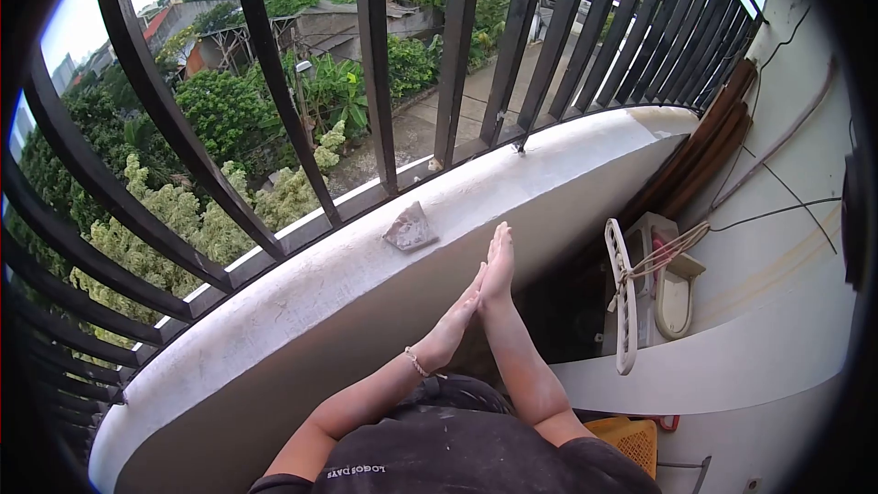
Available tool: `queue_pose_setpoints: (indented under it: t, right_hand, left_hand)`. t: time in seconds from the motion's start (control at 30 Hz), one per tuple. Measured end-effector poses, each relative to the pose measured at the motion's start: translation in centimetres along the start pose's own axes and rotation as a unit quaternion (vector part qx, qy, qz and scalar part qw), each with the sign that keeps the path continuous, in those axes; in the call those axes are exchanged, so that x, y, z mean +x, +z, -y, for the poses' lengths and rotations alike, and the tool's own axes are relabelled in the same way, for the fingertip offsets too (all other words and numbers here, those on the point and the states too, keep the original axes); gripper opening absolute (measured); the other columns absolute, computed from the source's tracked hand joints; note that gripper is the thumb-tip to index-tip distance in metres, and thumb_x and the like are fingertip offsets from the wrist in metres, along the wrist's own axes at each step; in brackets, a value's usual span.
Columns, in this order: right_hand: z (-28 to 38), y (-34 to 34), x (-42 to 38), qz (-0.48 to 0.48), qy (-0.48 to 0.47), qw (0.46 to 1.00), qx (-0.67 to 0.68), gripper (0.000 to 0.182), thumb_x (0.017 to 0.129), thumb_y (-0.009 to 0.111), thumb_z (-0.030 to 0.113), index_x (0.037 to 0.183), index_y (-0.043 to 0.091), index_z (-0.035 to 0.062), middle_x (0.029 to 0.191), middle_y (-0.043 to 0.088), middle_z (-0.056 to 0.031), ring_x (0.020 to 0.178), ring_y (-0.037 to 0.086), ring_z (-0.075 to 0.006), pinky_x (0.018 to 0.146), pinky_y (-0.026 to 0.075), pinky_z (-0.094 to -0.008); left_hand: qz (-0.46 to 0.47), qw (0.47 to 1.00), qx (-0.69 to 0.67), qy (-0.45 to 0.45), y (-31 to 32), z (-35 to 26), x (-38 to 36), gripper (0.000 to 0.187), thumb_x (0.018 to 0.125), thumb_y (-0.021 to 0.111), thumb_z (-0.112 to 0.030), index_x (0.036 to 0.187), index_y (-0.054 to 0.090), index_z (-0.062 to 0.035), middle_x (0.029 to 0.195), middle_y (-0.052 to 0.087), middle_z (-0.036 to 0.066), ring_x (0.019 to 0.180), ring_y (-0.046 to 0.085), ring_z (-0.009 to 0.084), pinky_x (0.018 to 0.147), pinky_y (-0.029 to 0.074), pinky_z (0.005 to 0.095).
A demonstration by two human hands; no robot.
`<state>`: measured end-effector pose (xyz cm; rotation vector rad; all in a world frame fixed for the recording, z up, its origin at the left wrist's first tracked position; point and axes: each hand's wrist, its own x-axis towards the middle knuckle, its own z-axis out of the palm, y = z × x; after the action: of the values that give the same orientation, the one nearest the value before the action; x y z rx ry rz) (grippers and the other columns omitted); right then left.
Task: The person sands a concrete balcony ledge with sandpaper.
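Note:
My left hand (452,327) is stretched out flat, with a beaded bracelet (415,361) round its wrist. Its fingers touch the palm side of my right hand (497,265), which is also flat with its fingers straight and points away from me. I see nothing held in either hand. Pale dust marks the right forearm. A grey, angular piece of stone or cloth-like material (411,227) lies on the white ledge (302,297), a little beyond and left of my hands, touching neither.
Dark metal railing bars (373,73) rise from the ledge, with trees and roofs beyond. At the right, a white plastic frame (622,297) stands beside a beige tray-like holder (675,302) and tied cords (672,247). A yellow basket (631,439) sits lower right. Brown poles (709,142) lean in the corner.

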<state>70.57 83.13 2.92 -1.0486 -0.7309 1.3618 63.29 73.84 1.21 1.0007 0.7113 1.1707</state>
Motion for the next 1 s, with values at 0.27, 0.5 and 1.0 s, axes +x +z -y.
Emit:
queue_pose_setpoints:
  t: [0.27, 0.5, 1.0]
  right_hand:
    - [-2.3, 2.2, 2.3, 0.086, -0.226, 0.89, -0.386, 0.04, 0.097, 0.063, 0.032, 0.122, 0.061, 0.0006, 0.11, 0.057, -0.0113, 0.101, 0.057, -0.0229, 0.09, 0.045, -0.0364]
    - [-4.2, 7.0, 2.3, 0.121, -0.233, 0.737, -0.623, 0.07, 0.086, 0.075, 0.047, 0.133, 0.052, 0.0022, 0.13, 0.049, -0.017, 0.125, 0.043, -0.0346, 0.109, 0.029, -0.052]
    - [-2.4, 0.9, 3.7, 0.084, -0.129, 0.985, -0.083, 0.038, 0.091, 0.068, -0.004, 0.124, 0.049, 0.0003, 0.112, 0.059, -0.008, 0.102, 0.058, -0.0118, 0.092, 0.048, -0.0284]
  left_hand:
    - [-0.144, 0.729, 0.641, 0.194, -7.7, -7.5, -7.6, 0.037, 0.088, 0.06, -0.002, 0.124, 0.066, -0.0092, 0.143, 0.06, 0.01, 0.144, 0.043, 0.0369, 0.123, 0.027, 0.0533]
    - [-0.399, 0.644, 0.653, 0.015, -16.6, -9.1, -17.7, 0.046, 0.106, 0.043, -0.027, 0.145, 0.05, -0.0046, 0.152, 0.05, 0.015, 0.147, 0.038, 0.0362, 0.126, 0.018, 0.0504]
    - [-0.437, 0.698, 0.567, -0.014, -23.9, -5.1, -15.0, 0.065, 0.111, 0.025, -0.049, 0.128, 0.057, 0.0051, 0.135, 0.055, 0.03, 0.134, 0.046, 0.0456, 0.12, 0.029, 0.0486]
